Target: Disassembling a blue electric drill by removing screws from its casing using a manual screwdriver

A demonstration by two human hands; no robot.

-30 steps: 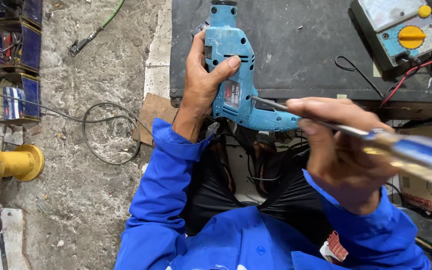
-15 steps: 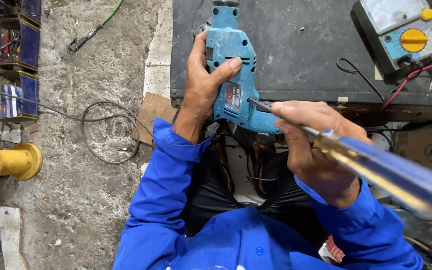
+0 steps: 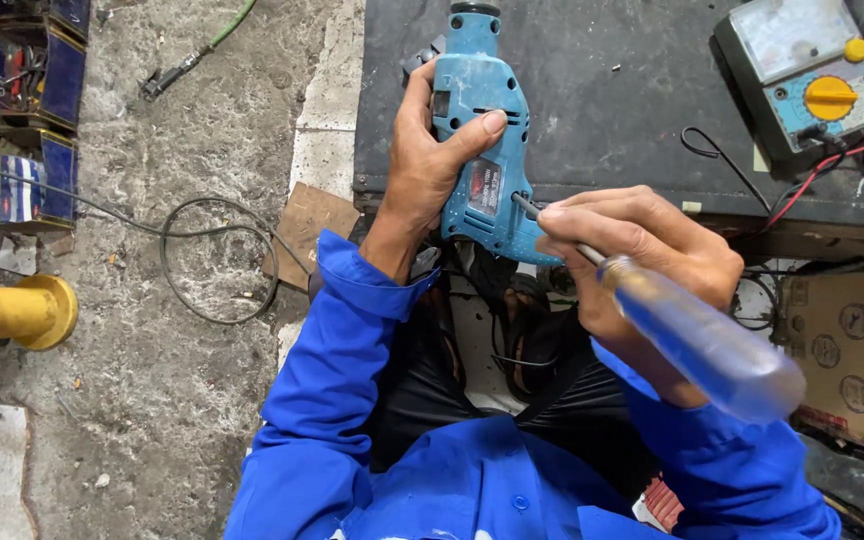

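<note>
My left hand [image 3: 430, 165] grips a blue electric drill [image 3: 480, 110] lying on the edge of a dark workbench [image 3: 612, 110], thumb across its side. My right hand [image 3: 642, 250] holds a screwdriver with a clear blue handle [image 3: 707, 345]; its metal shaft [image 3: 542, 220] points at the drill's lower side near the handle. Both arms wear blue sleeves.
A multimeter with a yellow dial [image 3: 802, 85] and red and black leads sits at the bench's right. On the concrete floor to the left lie a wire loop [image 3: 212, 260], a yellow spool [image 3: 12, 315] and blue boxes [image 3: 32, 60]. A cardboard box [image 3: 852, 340] stands at right.
My right hand has brought the screwdriver leftward and down, so its tip now sits against the drill's side. The left hand keeps its grip on the drill.
</note>
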